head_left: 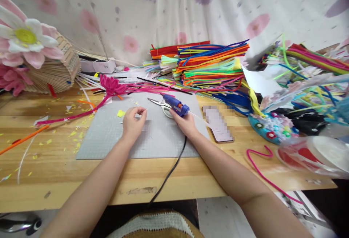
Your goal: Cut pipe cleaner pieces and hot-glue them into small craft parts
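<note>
My right hand (184,122) is closed around a blue glue gun (176,104) whose nozzle points left over the grey cutting mat (114,139). Its black cord (169,174) runs down off the table's front edge. My left hand (132,121) pinches something thin and pale at its fingertips, too small to name, just left of the gun. Scissors (159,103) lie on the mat behind the gun. A pink pipe-cleaner flower (111,85) with a long pink stem lies at the mat's far left corner.
Stacks of coloured pipe cleaners (207,63) fill the back and right. A woven fan with a fabric flower (29,45) is at far left. A phone (218,123) lies right of the mat. A loose pink pipe cleaner (261,169) and orange one (24,138) lie on the wooden table (54,179).
</note>
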`<action>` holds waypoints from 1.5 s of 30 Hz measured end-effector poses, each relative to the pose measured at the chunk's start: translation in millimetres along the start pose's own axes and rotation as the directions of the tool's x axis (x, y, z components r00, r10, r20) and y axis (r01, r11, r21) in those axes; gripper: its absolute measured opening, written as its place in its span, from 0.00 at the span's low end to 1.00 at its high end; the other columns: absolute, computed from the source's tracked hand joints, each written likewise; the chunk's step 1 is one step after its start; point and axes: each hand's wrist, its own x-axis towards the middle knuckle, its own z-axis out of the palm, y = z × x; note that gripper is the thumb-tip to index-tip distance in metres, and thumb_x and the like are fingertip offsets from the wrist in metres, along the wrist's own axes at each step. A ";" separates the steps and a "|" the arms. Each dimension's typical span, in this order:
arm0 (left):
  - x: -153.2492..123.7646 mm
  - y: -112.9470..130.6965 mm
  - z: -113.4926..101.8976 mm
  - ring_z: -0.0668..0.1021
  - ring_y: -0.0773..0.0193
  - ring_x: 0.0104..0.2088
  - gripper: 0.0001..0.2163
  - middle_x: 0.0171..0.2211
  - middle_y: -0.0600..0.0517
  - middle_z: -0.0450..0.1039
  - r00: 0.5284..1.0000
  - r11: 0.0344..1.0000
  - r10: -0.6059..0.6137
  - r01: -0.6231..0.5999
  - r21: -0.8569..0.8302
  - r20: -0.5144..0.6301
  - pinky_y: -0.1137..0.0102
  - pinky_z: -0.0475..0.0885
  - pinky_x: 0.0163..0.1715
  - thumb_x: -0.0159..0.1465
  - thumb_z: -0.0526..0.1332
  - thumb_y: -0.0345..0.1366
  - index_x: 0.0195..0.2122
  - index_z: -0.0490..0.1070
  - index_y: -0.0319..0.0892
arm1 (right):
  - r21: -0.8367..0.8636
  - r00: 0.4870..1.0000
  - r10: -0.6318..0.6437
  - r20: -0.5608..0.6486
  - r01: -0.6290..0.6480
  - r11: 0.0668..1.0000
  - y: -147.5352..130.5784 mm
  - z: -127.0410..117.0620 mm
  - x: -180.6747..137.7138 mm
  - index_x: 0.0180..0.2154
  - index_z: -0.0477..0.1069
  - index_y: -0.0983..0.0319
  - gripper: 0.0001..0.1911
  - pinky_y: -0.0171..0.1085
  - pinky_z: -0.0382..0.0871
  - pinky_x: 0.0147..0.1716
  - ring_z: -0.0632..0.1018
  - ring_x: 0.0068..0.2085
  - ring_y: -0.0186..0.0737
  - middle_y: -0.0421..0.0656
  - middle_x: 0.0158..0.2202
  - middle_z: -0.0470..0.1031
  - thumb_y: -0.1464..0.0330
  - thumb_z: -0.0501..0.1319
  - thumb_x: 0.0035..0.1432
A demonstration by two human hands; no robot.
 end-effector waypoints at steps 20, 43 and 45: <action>-2.1 -6.1 -6.0 0.72 0.65 0.32 0.04 0.27 0.54 0.71 0.996 0.995 0.082 -0.082 0.048 0.021 0.69 0.65 0.38 0.55 0.57 0.35 0.27 0.69 0.43 | -0.004 0.996 0.092 0.015 -0.092 0.996 5.4 6.2 -9.9 0.35 0.74 0.63 0.22 0.37 0.67 0.34 0.74 0.32 0.39 0.42 0.28 0.74 0.52 0.60 0.45; -3.2 -6.0 -8.4 0.72 0.63 0.33 0.04 0.27 0.53 0.71 0.998 0.999 0.019 -0.021 0.031 0.058 0.67 0.65 0.39 0.54 0.57 0.35 0.28 0.70 0.43 | -0.006 0.995 0.089 0.038 -0.089 0.996 2.0 5.1 -7.6 0.23 0.67 0.61 0.20 0.34 0.59 0.22 0.64 0.20 0.31 0.38 0.17 0.65 0.50 0.60 0.45; -3.3 -6.1 -8.7 0.72 0.63 0.33 0.04 0.27 0.53 0.71 0.998 0.999 0.011 -0.013 0.037 0.064 0.67 0.65 0.39 0.54 0.57 0.35 0.28 0.70 0.43 | -0.007 0.996 0.083 0.037 -0.083 0.997 1.9 5.4 -7.6 0.23 0.67 0.61 0.20 0.34 0.60 0.23 0.64 0.20 0.32 0.37 0.17 0.65 0.50 0.61 0.44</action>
